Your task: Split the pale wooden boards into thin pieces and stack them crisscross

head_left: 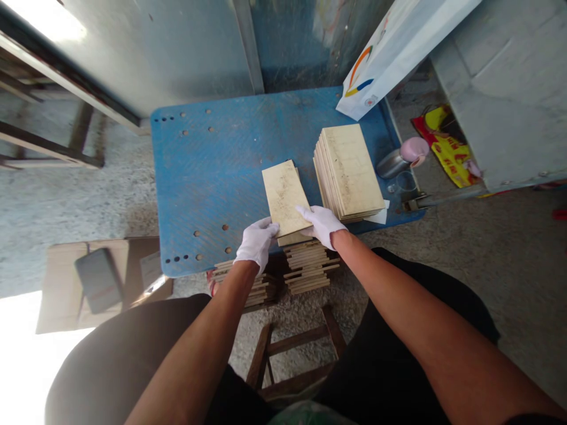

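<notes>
A pale, thin rectangular board (286,195) with dark specks lies between my gloved hands near the front edge of the blue table. My left hand (257,241), in a white glove, grips its near left corner. On the near right corner is my right hand (322,224), also gloved, thumb on top and fingers underneath. Another board (290,238) shows partly below this one. Close by on the right stands a tall stack of similar boards (349,171).
Below the table's front edge are more piles of boards (310,265) and a wooden stool (296,342). A white paper bag (376,71), a steel flask with a pink lid (398,159) and a clear cup (405,182) stand right. Flattened cardboard (62,277) lies on the left floor.
</notes>
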### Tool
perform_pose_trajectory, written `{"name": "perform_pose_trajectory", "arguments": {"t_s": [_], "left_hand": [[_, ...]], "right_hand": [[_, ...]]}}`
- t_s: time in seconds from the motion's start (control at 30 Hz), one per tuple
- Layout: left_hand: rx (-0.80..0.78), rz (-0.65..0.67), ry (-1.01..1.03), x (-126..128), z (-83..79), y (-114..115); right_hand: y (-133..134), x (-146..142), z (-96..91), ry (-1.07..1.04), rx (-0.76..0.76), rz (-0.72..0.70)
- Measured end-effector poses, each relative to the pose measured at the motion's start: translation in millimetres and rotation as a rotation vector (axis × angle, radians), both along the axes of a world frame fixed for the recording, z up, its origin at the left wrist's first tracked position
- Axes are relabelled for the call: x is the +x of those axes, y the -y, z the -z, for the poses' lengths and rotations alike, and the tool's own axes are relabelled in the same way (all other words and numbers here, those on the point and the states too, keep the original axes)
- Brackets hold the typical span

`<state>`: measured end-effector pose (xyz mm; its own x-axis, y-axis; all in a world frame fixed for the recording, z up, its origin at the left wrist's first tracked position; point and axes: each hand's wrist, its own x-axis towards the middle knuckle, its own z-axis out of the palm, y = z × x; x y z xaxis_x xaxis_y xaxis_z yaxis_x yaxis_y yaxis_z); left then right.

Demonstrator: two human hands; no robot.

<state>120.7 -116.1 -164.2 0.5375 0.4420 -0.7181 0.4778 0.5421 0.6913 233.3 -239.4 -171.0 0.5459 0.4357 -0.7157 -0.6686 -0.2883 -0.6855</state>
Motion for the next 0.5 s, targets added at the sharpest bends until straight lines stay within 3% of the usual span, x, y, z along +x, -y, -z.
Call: {"name": "perform_pose_trajectory", "arguments": {"t_s": [0.17, 0.3, 0.4, 0.5], "left_hand": [[-0.097, -0.001, 0.022, -4, -6.1, -2], [-0.064, -0.051, 0.060, -10, -23.0, -23], [0.158, -0.035, -0.005, -20, -50.4, -53], [0.420, 0.058, -0.104, -27, -95.7, -83]], "right_hand": [[-2, -1, -10.6, -0.130, 0.153, 0.075], [1, -10, -21.9, -0.162, 0.263, 0.058], [6, -19, -35.8, -0.215, 0.342, -0.003], [14, -29, -51.0, -0.230, 0.370, -0.085]]}}
